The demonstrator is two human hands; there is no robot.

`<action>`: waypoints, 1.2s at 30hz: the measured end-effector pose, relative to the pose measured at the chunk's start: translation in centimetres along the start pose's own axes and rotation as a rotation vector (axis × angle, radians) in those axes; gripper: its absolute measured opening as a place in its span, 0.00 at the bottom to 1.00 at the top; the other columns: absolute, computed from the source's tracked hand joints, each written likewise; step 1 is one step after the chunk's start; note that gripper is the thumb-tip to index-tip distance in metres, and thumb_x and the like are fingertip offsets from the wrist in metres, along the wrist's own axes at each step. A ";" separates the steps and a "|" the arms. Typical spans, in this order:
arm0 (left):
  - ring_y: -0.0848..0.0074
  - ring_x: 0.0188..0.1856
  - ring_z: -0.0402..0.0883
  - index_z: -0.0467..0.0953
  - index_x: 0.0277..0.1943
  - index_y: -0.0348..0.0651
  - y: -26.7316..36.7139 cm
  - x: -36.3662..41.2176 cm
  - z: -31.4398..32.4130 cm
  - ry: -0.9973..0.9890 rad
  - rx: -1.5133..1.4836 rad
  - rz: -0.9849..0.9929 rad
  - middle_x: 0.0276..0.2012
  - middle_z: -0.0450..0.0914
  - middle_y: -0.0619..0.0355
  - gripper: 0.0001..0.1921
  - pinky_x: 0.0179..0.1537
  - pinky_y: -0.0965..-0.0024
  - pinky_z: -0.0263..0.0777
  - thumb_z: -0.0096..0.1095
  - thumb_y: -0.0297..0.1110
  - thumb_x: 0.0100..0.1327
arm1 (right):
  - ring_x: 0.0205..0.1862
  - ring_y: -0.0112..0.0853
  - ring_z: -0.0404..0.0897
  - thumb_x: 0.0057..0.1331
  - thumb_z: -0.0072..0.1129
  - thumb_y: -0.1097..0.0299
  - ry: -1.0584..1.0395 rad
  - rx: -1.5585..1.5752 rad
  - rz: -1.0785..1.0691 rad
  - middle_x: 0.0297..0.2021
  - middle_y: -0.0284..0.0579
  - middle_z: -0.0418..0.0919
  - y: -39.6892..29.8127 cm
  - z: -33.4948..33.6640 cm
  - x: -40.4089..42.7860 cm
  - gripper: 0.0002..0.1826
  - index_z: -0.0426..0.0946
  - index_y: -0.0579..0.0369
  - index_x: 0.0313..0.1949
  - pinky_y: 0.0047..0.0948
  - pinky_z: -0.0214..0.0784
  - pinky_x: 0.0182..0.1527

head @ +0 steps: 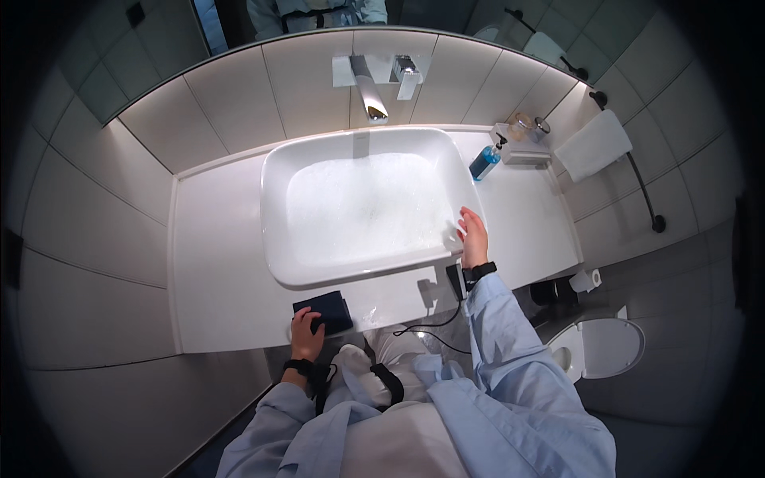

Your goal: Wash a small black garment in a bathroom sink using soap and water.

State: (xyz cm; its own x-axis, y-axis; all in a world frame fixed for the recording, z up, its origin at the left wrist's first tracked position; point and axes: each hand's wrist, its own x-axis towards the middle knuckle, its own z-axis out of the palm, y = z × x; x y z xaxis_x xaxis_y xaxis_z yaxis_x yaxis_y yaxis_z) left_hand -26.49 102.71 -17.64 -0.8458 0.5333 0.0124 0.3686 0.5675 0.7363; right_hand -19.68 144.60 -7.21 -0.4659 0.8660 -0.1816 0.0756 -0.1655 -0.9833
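My left hand [306, 337] rests on top of a flat dark blue item [331, 312], folded cloth or a cover, at the counter's front edge. Its fingers and thumb lie spread on the upper face, with no clear grip on it. Over the right side of a white rectangular basin [275, 239], my right hand [475, 242] hangs with loosely bent fingers and nothing visible in them. Foamy water [370, 209] covers the basin's bottom. Above it, a chrome wall spout [369, 95] points down, beside a lever handle [408, 77]. Black bands circle both wrists.
Right of the basin stand a blue pump bottle [485, 161] and a box [526, 152] with glasses on it. A white towel [594, 146] hangs on a wall rail. A black cable [445, 324] runs below my right wrist. At right is a toilet [609, 349].
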 end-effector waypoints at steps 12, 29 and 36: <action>0.53 0.49 0.69 0.72 0.32 0.41 1.5 2.4 0.5 -0.011 0.053 -0.261 0.44 0.67 0.48 0.11 0.52 0.59 0.65 0.68 0.26 0.47 | 0.62 0.47 0.67 0.64 0.54 0.57 -0.365 -0.451 -0.070 0.57 0.60 0.70 10.6 11.7 4.8 0.29 0.68 0.66 0.57 0.37 0.55 0.65; 0.59 0.42 0.71 0.73 0.29 0.42 -0.1 3.6 -0.2 -0.073 0.012 -0.363 0.38 0.66 0.52 0.13 0.45 0.64 0.69 0.73 0.26 0.42 | 0.50 0.36 0.75 0.66 0.49 0.64 -0.181 -0.171 -0.029 0.47 0.49 0.79 1.0 7.0 15.9 0.18 0.77 0.63 0.49 0.30 0.63 0.55; 0.60 0.42 0.73 0.77 0.31 0.43 -2.4 4.3 -0.4 -0.211 -0.019 -0.306 0.40 0.68 0.51 0.12 0.45 0.63 0.71 0.74 0.33 0.44 | 0.59 0.49 0.68 0.67 0.48 0.58 -0.280 -0.684 -0.198 0.54 0.60 0.73 8.8 15.0 12.3 0.22 0.74 0.63 0.50 0.41 0.57 0.64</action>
State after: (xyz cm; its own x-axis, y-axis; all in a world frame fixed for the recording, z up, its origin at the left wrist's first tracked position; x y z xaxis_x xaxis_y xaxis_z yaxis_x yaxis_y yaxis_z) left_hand -31.17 103.39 -19.06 -0.8167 0.4597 -0.3487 0.1020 0.7099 0.6969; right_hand -37.91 146.70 -17.96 -0.7266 0.6822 -0.0813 0.4541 0.3881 -0.8020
